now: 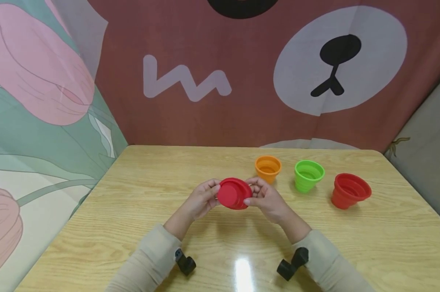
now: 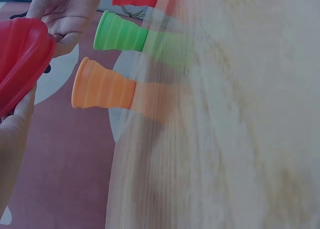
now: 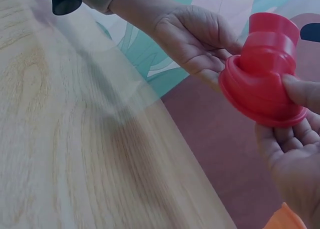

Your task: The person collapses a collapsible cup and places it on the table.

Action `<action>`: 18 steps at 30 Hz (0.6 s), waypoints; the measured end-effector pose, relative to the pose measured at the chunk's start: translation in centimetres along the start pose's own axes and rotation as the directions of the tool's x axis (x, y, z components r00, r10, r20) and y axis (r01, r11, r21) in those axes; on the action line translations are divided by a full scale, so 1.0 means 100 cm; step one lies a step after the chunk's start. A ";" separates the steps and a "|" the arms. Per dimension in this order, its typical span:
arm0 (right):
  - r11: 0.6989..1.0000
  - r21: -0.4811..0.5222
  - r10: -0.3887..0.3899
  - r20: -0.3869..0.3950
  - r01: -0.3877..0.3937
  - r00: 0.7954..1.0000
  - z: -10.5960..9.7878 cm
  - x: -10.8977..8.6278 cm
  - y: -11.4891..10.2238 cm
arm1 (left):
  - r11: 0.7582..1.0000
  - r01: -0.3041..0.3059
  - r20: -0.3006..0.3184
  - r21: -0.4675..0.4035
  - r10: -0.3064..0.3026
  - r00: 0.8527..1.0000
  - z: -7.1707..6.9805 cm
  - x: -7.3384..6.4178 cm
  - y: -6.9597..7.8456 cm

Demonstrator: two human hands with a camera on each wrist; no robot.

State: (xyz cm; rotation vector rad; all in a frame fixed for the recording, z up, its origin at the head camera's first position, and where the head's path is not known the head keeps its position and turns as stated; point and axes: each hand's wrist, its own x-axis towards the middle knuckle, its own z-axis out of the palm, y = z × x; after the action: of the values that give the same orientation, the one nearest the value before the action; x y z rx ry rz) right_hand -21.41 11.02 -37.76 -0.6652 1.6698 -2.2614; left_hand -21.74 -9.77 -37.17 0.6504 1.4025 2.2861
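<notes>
Between both hands, raised over the table, is a red collapsible cup [image 1: 232,194], partly folded, its base turned toward the head camera. My left hand [image 1: 202,199] grips its left edge, the thumb on the near side. On the opposite edge my right hand [image 1: 269,201] pinches the rim between thumb and fingers. In the right wrist view the cup's wall [image 3: 267,64] is bent unevenly, with the base end sticking up out of a buckled rim section. The left wrist view shows only part of the red cup [image 2: 22,59], at its left edge.
Upright on the wooden table [image 1: 150,174], toward the back right, stand an orange cup [image 1: 268,168], a green cup [image 1: 309,175] and a larger red cup [image 1: 350,190]. A printed bear curtain [image 1: 252,81] hangs behind the table's far edge.
</notes>
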 end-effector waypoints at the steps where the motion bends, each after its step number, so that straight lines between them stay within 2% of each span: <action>1: 1.000 -0.019 -0.008 -0.011 0.008 1.000 0.000 0.000 0.000 | 1.000 -0.005 0.002 -0.002 0.005 1.000 0.000 0.000 0.000; 7: 0.986 -0.163 -0.055 -0.083 0.041 0.995 0.002 0.001 -0.003 | 1.000 -0.014 0.007 0.012 0.014 1.000 -0.001 -0.001 -0.001; 13: 0.944 -0.329 -0.076 -0.191 0.009 0.979 0.003 0.003 -0.007 | 0.995 0.014 -0.016 0.099 -0.012 1.000 -0.002 -0.002 0.000; 16: 0.932 -0.364 -0.091 -0.213 0.008 0.973 0.002 0.004 -0.008 | 0.989 0.032 -0.020 0.144 -0.029 0.999 -0.003 -0.002 0.000; 18: 0.935 -0.355 -0.092 -0.204 0.014 0.975 0.002 0.004 -0.009 | 0.987 0.033 -0.016 0.156 -0.031 0.999 -0.003 -0.002 0.000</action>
State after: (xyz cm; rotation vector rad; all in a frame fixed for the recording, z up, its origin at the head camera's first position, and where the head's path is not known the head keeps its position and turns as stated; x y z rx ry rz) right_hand -21.64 10.91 -36.78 -0.5549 2.2219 -2.1544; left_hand -21.74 -10.08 -37.37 0.6552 1.5998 2.1756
